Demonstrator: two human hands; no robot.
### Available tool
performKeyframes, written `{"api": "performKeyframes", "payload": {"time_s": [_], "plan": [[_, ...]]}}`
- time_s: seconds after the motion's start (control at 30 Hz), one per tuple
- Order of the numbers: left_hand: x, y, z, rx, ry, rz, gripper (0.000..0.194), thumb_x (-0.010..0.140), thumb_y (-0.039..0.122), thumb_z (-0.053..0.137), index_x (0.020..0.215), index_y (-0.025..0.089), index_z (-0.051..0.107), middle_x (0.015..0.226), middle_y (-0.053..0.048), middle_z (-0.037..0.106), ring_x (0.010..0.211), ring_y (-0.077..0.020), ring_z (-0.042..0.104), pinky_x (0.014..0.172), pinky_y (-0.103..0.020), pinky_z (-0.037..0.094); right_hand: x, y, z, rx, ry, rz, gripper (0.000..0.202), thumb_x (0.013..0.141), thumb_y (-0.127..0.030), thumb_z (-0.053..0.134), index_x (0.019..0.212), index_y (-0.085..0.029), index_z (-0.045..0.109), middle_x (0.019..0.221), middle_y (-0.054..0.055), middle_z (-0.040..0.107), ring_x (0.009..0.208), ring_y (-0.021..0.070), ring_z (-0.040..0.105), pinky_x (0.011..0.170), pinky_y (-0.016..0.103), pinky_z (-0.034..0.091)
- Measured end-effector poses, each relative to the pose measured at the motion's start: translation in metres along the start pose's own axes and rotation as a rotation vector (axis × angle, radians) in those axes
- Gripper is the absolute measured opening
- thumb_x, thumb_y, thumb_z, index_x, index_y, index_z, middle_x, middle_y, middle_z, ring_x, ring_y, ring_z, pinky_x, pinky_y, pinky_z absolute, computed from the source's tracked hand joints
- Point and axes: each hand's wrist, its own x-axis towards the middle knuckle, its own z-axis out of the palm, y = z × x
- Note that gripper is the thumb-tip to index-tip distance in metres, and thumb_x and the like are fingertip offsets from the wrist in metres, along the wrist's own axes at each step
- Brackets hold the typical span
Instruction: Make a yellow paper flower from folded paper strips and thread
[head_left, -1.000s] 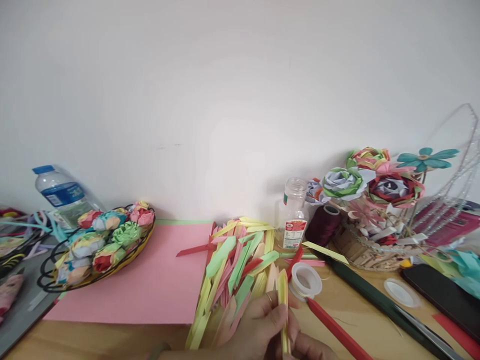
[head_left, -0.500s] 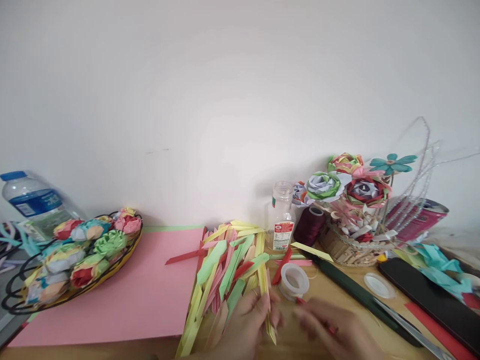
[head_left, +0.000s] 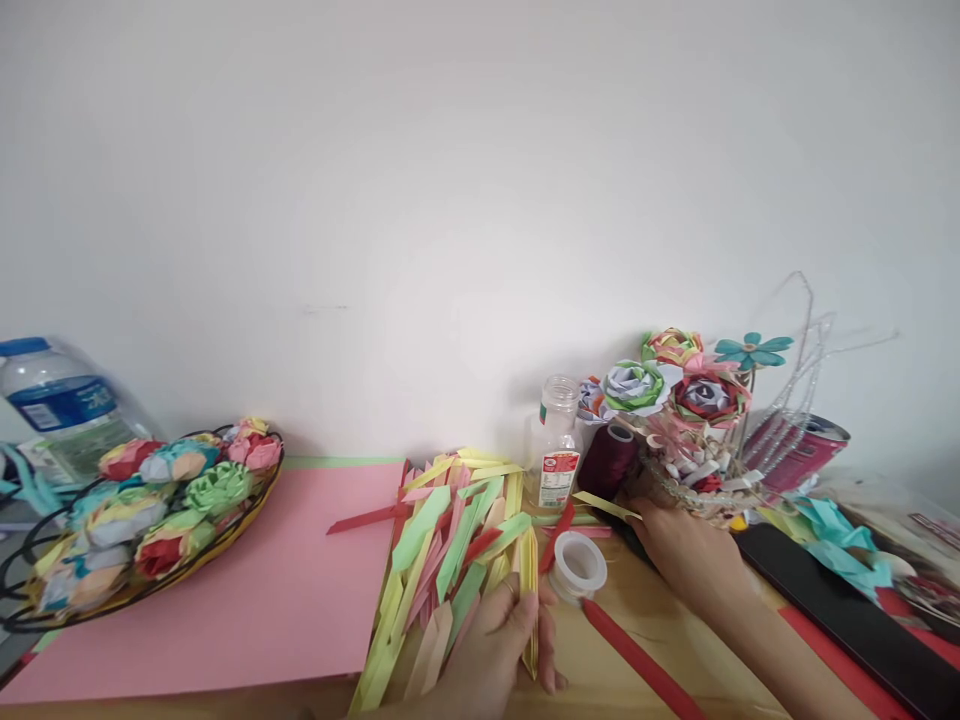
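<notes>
The strips [head_left: 469,541] look matt paper, the table [head_left: 581,655] smooth wood.

From my end I cannot read one word or number. The red-and-white label [head_left: 558,478] on the clear glass jar [head_left: 559,405] carries print too small for me, and the blue label [head_left: 67,402] on the clear, blue-capped plastic bottle [head_left: 49,372] shows blurred white lettering.
</notes>
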Motion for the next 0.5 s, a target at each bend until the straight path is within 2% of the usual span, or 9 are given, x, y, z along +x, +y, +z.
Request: {"api": "performKeyframes", "payload": {"time_s": [0.17, 0.27, 0.33, 0.4, 0.43, 0.47, 0.5], "plan": [[0.001, 0.0, -0.002, 0.083, -0.002, 0.07, 0.048, 0.071, 0.061, 0.054, 0.087, 0.016, 0.051, 0.061, 0.006, 0.044, 0.047, -0.0072, 0.045, 0.057, -0.028, 0.042, -0.002, -0.001, -0.005, -0.037, 0.015, 0.017, 0.024, 0.086, -0.018, 0.042, 0.075, -0.016, 0.063, 0.062, 0.008, 0.066, 0.057, 0.0269, 0.066, 0.04, 0.026, 0.035], [0.001, 0.001, -0.002, 0.132, 0.01, 0.093, 0.051, 0.071, 0.063, 0.053, 0.093, 0.017, 0.05, 0.059, 0.006, 0.041, 0.053, -0.0104, 0.048, 0.061, -0.029, 0.041, -0.015, -0.002, -0.017, -0.06, 0.058, 0.025, 0.024, 0.086, -0.019, 0.04, 0.073, -0.016, 0.061, 0.068, 0.009, 0.065, 0.059, 0.0249, 0.065, 0.039, 0.024, 0.029], [0.0, 0.003, -0.001, 0.171, 0.022, 0.109, 0.051, 0.071, 0.063, 0.051, 0.092, 0.017, 0.05, 0.059, 0.006, 0.04, 0.054, -0.0112, 0.047, 0.062, -0.029, 0.04, -0.027, -0.002, -0.03, -0.046, 0.108, 0.021, 0.024, 0.085, -0.021, 0.039, 0.07, -0.017, 0.058, 0.071, 0.008, 0.064, 0.069, 0.0242, 0.065, 0.04, 0.023, 0.029], [-0.002, 0.005, 0.001, 0.211, 0.039, 0.127, 0.047, 0.074, 0.062, 0.048, 0.088, 0.018, 0.048, 0.057, 0.006, 0.039, 0.052, -0.0109, 0.044, 0.06, -0.028, 0.038, -0.04, -0.005, -0.044, 0.108, 0.185, 0.072, 0.025, 0.083, -0.029, 0.041, 0.067, -0.019, 0.056, 0.069, 0.006, 0.062, 0.064, 0.0226, 0.062, 0.039, 0.024, 0.031], [-0.003, 0.007, 0.002, 0.224, 0.047, 0.13, 0.045, 0.075, 0.061, 0.047, 0.087, 0.018, 0.047, 0.056, 0.006, 0.038, 0.05, -0.0105, 0.041, 0.059, -0.027, 0.037, -0.047, -0.008, -0.051, 0.272, 0.175, 0.086, 0.023, 0.082, -0.033, 0.042, 0.068, -0.021, 0.056, 0.067, 0.004, 0.062, 0.058, 0.0197, 0.06, 0.04, 0.024, 0.033], [-0.004, 0.008, 0.004, 0.23, 0.053, 0.128, 0.043, 0.076, 0.06, 0.047, 0.086, 0.018, 0.046, 0.055, 0.006, 0.038, 0.049, -0.0102, 0.039, 0.057, -0.027, 0.036, -0.053, -0.013, -0.057, 0.474, 0.13, 0.079, 0.023, 0.081, -0.036, 0.043, 0.067, -0.021, 0.055, 0.063, 0.002, 0.06, 0.051, 0.0162, 0.057, 0.042, 0.023, 0.037], [-0.005, 0.01, 0.005, 0.229, 0.057, 0.123, 0.042, 0.076, 0.058, 0.048, 0.086, 0.018, 0.046, 0.055, 0.006, 0.037, 0.049, -0.0099, 0.037, 0.056, -0.026, 0.034, -0.06, -0.02, -0.063, 0.685, 0.032, 0.041, 0.026, 0.081, -0.039, 0.043, 0.066, -0.022, 0.054, 0.057, 0.0, 0.057, 0.049, 0.014, 0.055, 0.045, 0.022, 0.041]]}}
